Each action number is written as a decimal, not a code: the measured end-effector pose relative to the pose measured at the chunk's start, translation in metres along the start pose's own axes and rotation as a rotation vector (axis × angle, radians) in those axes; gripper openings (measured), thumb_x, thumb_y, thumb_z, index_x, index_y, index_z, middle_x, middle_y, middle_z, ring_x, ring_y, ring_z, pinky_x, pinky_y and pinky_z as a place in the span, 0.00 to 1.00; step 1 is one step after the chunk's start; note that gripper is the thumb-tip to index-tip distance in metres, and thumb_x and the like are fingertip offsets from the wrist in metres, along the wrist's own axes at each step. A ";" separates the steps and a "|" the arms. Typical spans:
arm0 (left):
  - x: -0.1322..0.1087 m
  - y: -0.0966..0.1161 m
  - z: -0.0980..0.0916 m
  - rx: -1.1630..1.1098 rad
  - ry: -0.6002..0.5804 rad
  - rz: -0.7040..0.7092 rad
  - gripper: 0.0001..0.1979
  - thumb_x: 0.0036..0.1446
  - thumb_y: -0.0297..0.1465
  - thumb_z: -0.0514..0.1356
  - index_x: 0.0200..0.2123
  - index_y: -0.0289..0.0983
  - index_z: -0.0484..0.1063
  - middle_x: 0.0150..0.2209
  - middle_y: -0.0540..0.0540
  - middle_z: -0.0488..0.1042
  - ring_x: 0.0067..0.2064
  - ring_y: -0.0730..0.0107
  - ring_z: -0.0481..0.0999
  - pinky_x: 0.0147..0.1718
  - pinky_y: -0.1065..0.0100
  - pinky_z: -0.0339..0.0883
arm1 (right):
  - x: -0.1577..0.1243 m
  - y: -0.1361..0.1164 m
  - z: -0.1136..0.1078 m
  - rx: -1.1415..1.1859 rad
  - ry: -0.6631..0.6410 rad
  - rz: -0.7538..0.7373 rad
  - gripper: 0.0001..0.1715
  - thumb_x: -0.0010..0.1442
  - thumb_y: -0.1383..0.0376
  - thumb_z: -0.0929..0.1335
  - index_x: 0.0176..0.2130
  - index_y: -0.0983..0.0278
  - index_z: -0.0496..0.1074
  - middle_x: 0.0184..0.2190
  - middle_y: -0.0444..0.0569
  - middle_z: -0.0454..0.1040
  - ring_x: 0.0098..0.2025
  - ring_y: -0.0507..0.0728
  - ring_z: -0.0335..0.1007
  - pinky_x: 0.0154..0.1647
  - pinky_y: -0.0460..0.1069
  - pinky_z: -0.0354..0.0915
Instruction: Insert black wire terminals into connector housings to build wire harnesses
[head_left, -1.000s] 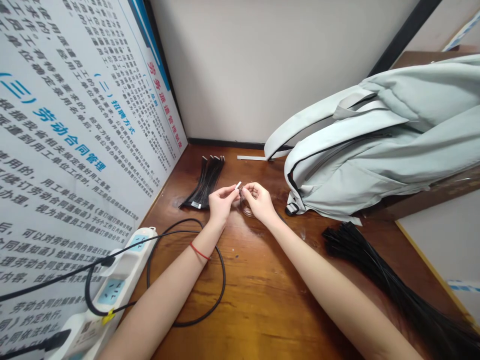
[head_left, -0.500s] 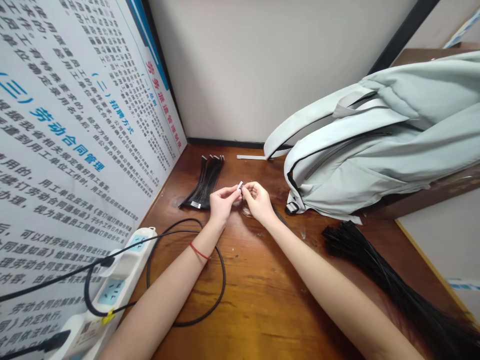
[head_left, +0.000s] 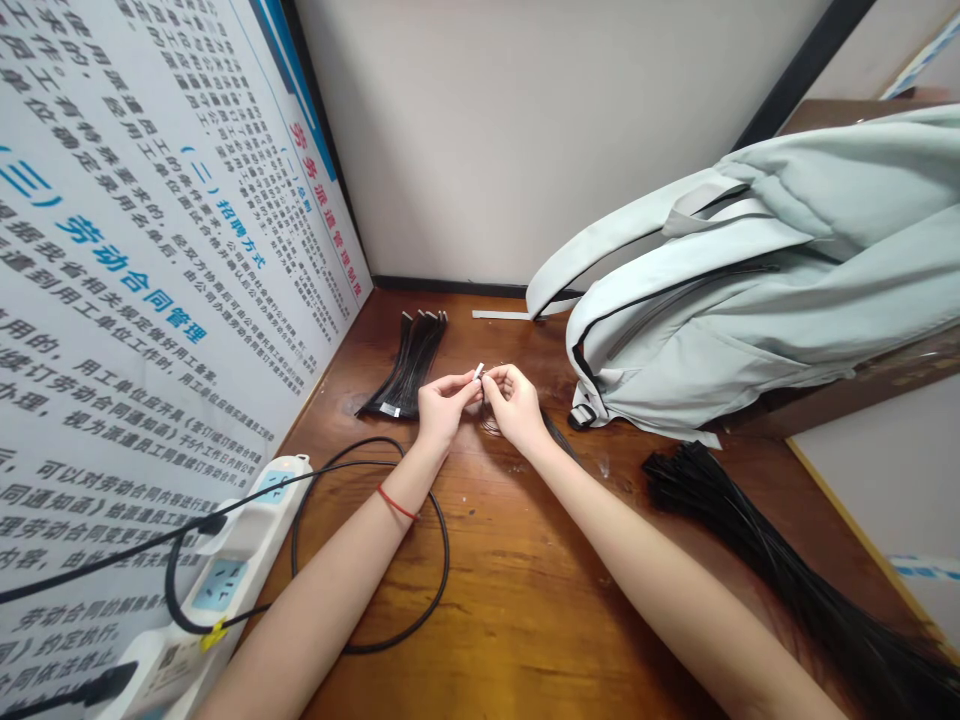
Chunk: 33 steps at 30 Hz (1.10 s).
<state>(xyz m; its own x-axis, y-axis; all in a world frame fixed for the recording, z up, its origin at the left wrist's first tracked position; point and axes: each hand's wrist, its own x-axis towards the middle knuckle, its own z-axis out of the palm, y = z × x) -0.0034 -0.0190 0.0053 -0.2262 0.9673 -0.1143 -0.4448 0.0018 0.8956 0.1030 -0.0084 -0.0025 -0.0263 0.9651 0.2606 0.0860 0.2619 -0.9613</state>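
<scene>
Over the middle of the wooden table, my two hands meet, fingertips nearly touching. My left hand point(head_left: 441, 408) is closed in a pinch at a small white tab point(head_left: 478, 370) that sticks up between the fingers. Right beside it, my right hand point(head_left: 517, 402) pinches a thin lock of dark hair point(head_left: 490, 426) by the tab. Loose strands curve below the fingers, and more dark hair point(head_left: 559, 438) shows past the right wrist. The exact join of tab and hair is hidden by the fingertips. Left of my hands lies a row of black hair pieces point(head_left: 409, 365) with white tabs at their far ends.
A long black hair bundle point(head_left: 757, 540) lies at the right. Behind it rests a pale grey-green backpack point(head_left: 750, 290), its straps reaching over the table. At the left stand a white power strip point(head_left: 255, 530) with a looped black cable point(head_left: 448, 560) and a printed wall board point(head_left: 150, 200).
Both hands stay in nearly the same place, still pinching the tab and hair. The fingertips shift only very slightly, and the view moves a touch.
</scene>
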 end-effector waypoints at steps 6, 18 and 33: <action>0.000 0.000 0.000 0.000 -0.010 0.007 0.18 0.27 0.32 0.72 0.27 0.31 0.77 0.29 0.43 0.79 0.28 0.70 0.76 0.36 0.62 0.73 | 0.002 0.003 0.000 0.118 -0.040 0.022 0.17 0.51 0.52 0.68 0.30 0.63 0.65 0.29 0.46 0.70 0.31 0.52 0.69 0.36 0.50 0.67; -0.001 0.002 0.000 -0.030 -0.010 -0.008 0.19 0.26 0.32 0.72 0.27 0.31 0.77 0.29 0.44 0.79 0.28 0.72 0.76 0.36 0.64 0.72 | 0.001 -0.002 -0.002 0.093 -0.037 0.022 0.14 0.51 0.55 0.69 0.30 0.63 0.68 0.30 0.46 0.71 0.35 0.54 0.69 0.40 0.50 0.66; -0.002 0.002 0.000 -0.031 -0.021 -0.011 0.18 0.26 0.32 0.72 0.27 0.32 0.77 0.29 0.44 0.79 0.27 0.73 0.75 0.34 0.65 0.72 | 0.002 0.001 -0.002 0.068 -0.019 0.029 0.13 0.51 0.56 0.68 0.30 0.63 0.68 0.30 0.47 0.72 0.35 0.55 0.69 0.40 0.51 0.66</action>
<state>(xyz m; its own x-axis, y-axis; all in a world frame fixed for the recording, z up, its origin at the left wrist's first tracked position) -0.0041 -0.0206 0.0075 -0.2028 0.9725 -0.1148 -0.4740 0.0051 0.8805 0.1050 -0.0063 -0.0029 -0.0439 0.9719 0.2311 0.0191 0.2321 -0.9725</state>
